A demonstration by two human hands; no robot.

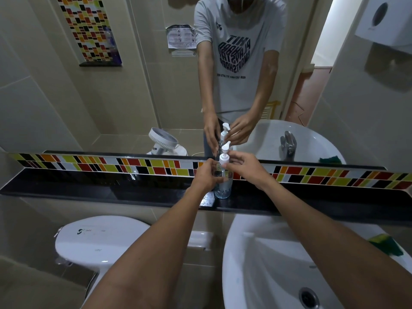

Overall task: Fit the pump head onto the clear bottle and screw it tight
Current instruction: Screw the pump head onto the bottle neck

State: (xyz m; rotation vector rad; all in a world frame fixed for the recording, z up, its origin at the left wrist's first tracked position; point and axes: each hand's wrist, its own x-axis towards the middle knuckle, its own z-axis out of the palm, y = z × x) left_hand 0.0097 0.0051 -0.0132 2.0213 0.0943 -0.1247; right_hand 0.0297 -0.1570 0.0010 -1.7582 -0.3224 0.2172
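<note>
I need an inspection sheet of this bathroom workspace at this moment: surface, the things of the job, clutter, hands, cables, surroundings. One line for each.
Surface: glossy black stone ledge under the mirror, with a wet patch beside the bottle.
Job's things: clear plastic bottle upright on the ledge; white plastic pump head seated on its neck.
Clutter: green and yellow sponge on the rim of the white ceramic basin.
Hands: left hand grips the bottle; right hand pinches the pump collar.
Cables: nothing seen.
Surroundings: white toilet cistern lid lower left; multicoloured tile strip; mirror behind.
</note>
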